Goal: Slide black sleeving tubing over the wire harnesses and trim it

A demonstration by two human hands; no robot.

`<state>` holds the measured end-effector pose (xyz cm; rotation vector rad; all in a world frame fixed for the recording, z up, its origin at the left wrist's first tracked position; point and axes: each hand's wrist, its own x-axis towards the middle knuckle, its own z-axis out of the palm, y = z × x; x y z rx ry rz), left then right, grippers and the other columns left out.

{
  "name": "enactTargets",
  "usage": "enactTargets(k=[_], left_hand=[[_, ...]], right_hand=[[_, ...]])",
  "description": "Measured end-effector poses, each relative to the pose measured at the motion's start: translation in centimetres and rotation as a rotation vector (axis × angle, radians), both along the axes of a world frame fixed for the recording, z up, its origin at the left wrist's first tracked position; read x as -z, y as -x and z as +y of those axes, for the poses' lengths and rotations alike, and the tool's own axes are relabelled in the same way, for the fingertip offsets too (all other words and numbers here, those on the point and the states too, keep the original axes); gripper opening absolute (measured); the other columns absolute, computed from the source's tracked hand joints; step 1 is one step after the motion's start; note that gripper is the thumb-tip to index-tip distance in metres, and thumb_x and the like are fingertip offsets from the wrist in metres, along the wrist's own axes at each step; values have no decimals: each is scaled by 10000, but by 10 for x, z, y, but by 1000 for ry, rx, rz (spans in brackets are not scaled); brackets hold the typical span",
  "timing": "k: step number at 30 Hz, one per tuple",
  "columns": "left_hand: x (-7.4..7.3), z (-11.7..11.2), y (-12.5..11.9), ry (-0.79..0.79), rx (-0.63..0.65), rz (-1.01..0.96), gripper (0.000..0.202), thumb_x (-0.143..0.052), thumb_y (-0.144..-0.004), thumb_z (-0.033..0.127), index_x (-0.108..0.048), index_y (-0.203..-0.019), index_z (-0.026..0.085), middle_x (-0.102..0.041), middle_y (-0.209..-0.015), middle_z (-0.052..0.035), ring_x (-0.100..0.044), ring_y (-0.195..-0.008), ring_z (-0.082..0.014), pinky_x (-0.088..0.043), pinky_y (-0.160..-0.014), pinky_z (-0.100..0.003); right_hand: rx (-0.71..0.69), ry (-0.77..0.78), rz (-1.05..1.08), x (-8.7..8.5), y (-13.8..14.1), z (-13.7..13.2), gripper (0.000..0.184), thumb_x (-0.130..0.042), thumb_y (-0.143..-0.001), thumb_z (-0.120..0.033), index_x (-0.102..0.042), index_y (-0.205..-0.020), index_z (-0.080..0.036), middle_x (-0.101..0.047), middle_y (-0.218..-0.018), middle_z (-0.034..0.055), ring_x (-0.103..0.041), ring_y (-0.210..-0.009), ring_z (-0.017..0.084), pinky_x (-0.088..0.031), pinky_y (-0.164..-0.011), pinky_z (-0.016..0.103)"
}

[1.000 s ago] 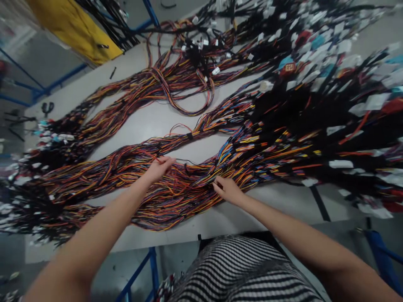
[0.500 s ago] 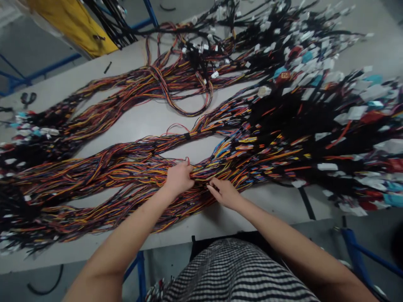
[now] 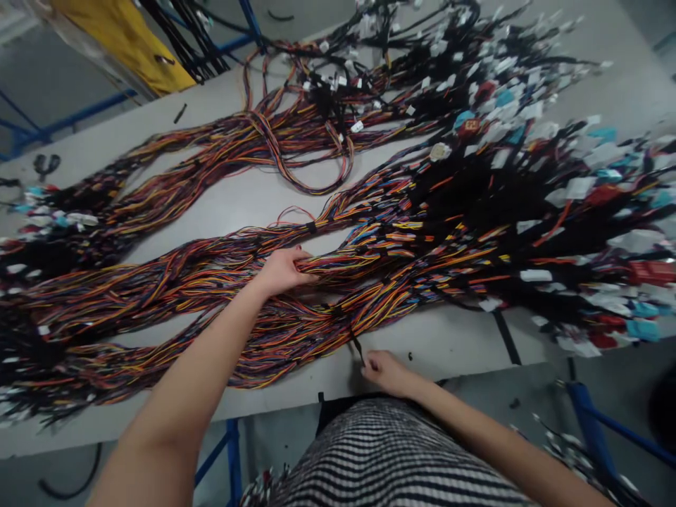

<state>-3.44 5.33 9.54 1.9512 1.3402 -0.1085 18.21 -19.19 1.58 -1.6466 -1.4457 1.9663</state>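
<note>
Long bundles of many-coloured wires [image 3: 222,282] lie across a grey table [image 3: 237,204]. My left hand [image 3: 282,271] is closed round one bundle near the table's middle, gripping it. My right hand [image 3: 383,370] sits at the table's near edge with its fingers pinched on a thin black strip [image 3: 358,346], which looks like a cable tie and runs up to the nearest bundle. Black-taped branches with white, red and blue connectors [image 3: 533,190] fan out on the right.
A second group of wire bundles [image 3: 296,134] loops across the far side of the table. A yellow sheet [image 3: 127,42] and blue frame bars [image 3: 63,123] stand behind it. Black scissors [image 3: 46,163] lie at the far left. A blue frame leg [image 3: 586,415] is at lower right.
My left hand has gone from beside the right hand to gripping a bundle farther in. My right hand has drawn back to the table's near edge, pulling the thin black strip with it.
</note>
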Motion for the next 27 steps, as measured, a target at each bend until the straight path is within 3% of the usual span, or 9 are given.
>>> enactTargets(k=[4, 6, 9, 13, 16, 19, 22, 24, 27], left_hand=[[-25, -29, 0, -257, -275, -76, 459, -598, -807, 485, -684, -1121, 161, -682, -872, -36, -602, -790, -180, -470, -762, -281], [-34, -65, -14, -229, -245, -201, 388, -485, -892, 470, -699, -1031, 178, -679, -909, -54, -599, -850, -183, -471, -817, -296], [-27, -139, -44, 190, -85, -456, 429, -393, -937, 513, -684, -984, 201, -674, -964, -66, -586, -915, -183, -469, -843, -295], [4, -229, -65, 577, -454, -559, 648, -274, -896, 721, -584, -783, 163, -541, -697, -29, -478, -673, -151, -408, -641, -272], [18, -267, -58, 740, -595, -545, 654, -404, -790, 812, -388, -599, 187, -319, -574, 39, -295, -560, -101, -256, -533, -251], [21, -281, -47, 792, -567, -526, 634, -442, -812, 769, -294, -581, 198, -221, -571, 53, -216, -552, -93, -178, -520, -258], [24, -276, -46, 653, -471, -539, 600, -395, -877, 706, -318, -582, 189, -276, -597, 34, -288, -592, -112, -240, -559, -261], [29, -267, -53, 576, -422, -577, 585, -371, -899, 677, -352, -582, 186, -336, -619, 16, -357, -633, -129, -299, -603, -264], [42, -250, -72, 554, -482, -599, 567, -338, -907, 667, -420, -609, 192, -395, -603, 8, -410, -620, -139, -346, -606, -266]], right_hand=[[32, 74, 55, -28, -25, -1, 239, -558, -785, -309, -422, -637, -179, -377, -556, -40, -321, -558, 97, -227, -514, 209], [46, 45, 168, -50, -25, 15, 256, -565, -789, -355, -436, -657, -177, -378, -582, -38, -323, -573, 96, -253, -526, 212], [114, 3, 368, -73, -12, 29, 258, -570, -810, -394, -467, -719, -177, -443, -661, -19, -368, -615, 104, -328, -565, 218], [128, 20, 317, -66, -6, 14, 285, -584, -818, -424, -471, -718, -182, -457, -643, -18, -382, -595, 107, -338, -558, 225], [38, -43, 139, -47, -28, 24, 303, -529, -850, -445, -495, -703, -183, -491, -607, -2, -430, -571, 127, -350, -557, 244], [-126, -453, -317, -30, -64, 81, 283, -468, -903, -389, -628, -870, -158, -638, -855, 93, -555, -789, 203, -399, -710, 313], [-515, -766, -748, -20, -96, 136, 348, -570, -875, -386, -676, -1077, -124, -647, -1042, 153, -532, -1001, 287, -356, -872, 402], [-719, -842, -847, -17, -112, 142, 418, -577, -889, -409, -658, -1180, -120, -650, -1064, 151, -521, -1015, 293, -332, -910, 418], [-772, -937, -911, -17, -126, 106, 446, -563, -906, -340, -598, -1308, -150, -595, -1252, 142, -494, -1081, 284, -330, -917, 395]])
